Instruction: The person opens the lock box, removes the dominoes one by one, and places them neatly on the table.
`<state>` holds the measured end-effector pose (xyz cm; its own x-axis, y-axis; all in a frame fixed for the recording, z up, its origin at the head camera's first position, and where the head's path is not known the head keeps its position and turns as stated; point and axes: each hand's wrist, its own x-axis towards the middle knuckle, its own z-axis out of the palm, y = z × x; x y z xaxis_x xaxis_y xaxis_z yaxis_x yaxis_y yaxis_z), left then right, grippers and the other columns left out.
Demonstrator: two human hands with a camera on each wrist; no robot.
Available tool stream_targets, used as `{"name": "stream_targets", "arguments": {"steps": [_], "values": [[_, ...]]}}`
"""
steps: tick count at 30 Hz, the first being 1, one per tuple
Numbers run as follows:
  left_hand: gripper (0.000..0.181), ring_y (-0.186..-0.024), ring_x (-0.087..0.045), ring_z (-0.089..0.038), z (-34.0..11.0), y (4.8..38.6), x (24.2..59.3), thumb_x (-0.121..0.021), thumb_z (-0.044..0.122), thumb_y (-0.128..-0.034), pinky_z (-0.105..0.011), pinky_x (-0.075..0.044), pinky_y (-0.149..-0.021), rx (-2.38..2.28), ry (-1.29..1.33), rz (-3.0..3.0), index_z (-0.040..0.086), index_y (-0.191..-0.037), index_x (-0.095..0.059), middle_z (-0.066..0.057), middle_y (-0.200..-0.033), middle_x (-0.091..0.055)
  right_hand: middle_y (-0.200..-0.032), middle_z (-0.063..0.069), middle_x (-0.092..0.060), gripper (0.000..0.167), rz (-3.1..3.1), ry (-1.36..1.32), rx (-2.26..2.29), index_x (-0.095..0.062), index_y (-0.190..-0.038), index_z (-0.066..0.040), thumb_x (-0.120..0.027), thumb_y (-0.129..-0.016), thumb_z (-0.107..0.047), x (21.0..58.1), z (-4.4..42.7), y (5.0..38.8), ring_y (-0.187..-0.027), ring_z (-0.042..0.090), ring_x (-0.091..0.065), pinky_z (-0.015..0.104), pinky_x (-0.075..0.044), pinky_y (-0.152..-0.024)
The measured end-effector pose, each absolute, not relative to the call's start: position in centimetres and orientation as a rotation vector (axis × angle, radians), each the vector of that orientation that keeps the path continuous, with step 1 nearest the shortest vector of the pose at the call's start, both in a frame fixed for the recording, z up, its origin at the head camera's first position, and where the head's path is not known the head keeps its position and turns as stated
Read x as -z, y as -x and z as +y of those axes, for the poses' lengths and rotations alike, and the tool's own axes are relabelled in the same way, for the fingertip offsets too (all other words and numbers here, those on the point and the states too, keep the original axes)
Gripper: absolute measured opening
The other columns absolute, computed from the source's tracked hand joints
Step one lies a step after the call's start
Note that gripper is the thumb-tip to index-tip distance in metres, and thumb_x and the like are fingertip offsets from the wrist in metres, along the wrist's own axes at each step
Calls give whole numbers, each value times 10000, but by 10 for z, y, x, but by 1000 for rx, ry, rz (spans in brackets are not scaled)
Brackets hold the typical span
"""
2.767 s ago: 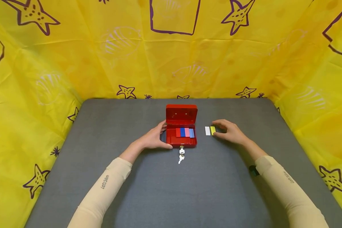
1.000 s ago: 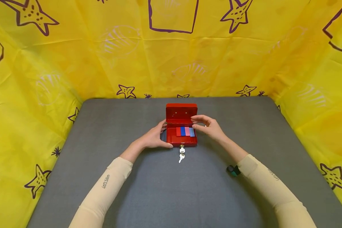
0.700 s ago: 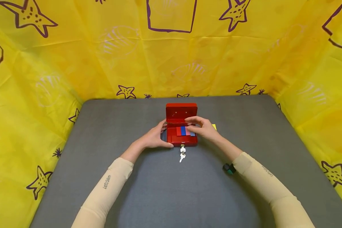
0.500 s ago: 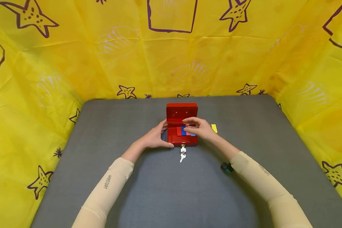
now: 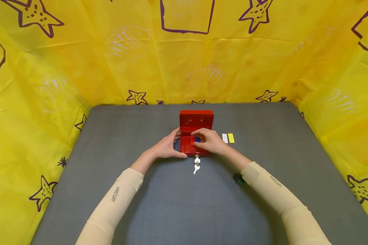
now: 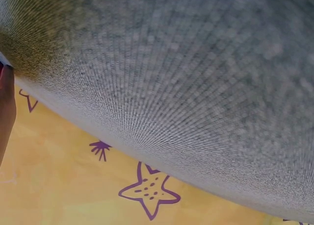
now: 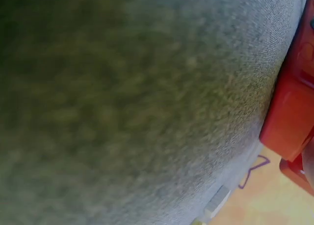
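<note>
A small red cash box (image 5: 185,150) stands mid-table with its lid (image 5: 196,118) raised. My left hand (image 5: 165,146) grips its left side, thumb at the front corner and fingers towards the back. Inside the box my right hand (image 5: 213,141) pinches a flat red block (image 5: 192,140) between thumb and fingertips. Beside it a blue block (image 5: 197,140) shows in part; that hand covers the pink and light blue ones. Two keys (image 5: 197,166) hang from the front lock. In the right wrist view, the box wall (image 7: 289,117) fills the right edge.
Right of the box, a white block (image 5: 225,138) and a yellow block (image 5: 231,137) lie side by side on the grey table (image 5: 171,204). Yellow patterned cloth (image 5: 116,75) surrounds the table's back and sides. The left wrist view shows mostly table surface.
My right hand has left the yellow block beside the white one and moved left into the box, to the red block. The left hand keeps its grip on the box.
</note>
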<state>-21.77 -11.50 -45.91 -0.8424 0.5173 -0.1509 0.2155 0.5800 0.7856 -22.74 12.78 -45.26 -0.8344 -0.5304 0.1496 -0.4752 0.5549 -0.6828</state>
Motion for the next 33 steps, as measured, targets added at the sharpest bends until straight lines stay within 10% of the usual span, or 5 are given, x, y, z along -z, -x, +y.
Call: {"name": "stream_targets", "arguments": {"steps": [33], "values": [[1181, -1361, -402, -236, -114, 220, 461, -864, 412, -694, -398, -362, -1092, -1114, -599, 2470, 128, -1555, -106, -93, -1522, -348, -1168, 77, -664, 397, 2796, 1206, 651, -671, -1199, -62, -768, -841, -204, 453, 122, 229, -1098, 228, -566, 378, -473, -973]]}}
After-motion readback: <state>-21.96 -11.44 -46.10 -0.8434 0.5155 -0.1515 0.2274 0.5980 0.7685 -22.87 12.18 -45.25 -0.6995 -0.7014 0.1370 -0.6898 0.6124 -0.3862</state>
